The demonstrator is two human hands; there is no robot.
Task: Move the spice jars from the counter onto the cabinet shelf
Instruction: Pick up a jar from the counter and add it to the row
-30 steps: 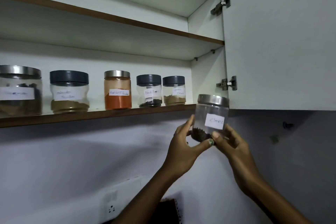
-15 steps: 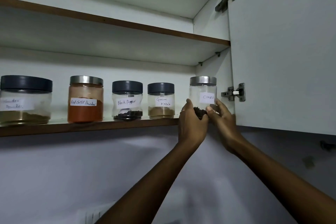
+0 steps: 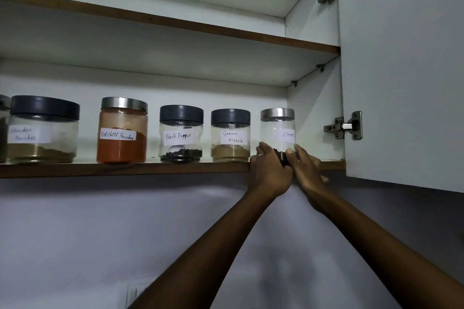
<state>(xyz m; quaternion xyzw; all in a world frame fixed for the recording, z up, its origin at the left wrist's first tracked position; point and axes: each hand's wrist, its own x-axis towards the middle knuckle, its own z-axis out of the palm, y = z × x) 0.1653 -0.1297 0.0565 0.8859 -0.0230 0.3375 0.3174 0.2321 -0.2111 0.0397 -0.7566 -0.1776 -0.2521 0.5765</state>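
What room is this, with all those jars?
Most likely a kitchen: labelled spice jars such as Red Chilli Powder and Black Pepper stand in a row on a wall cabinet shelf with its door open.

You are standing in home kitchen: hand-labelled spice jars (image 3: 180,133) lining wall cabinet shelf (image 3: 125,168), hinged door (image 3: 401,70) hanging open at right.

One view only, head-worn, wide-angle. Looks forward and tilted upward from below the shelf (image 3: 125,169), facing into the open cabinet; the shelf's underside and the wall beneath it show. Near: both forearms reach up from the lower right. The open cabinet door (image 3: 401,70) fills the right edge.
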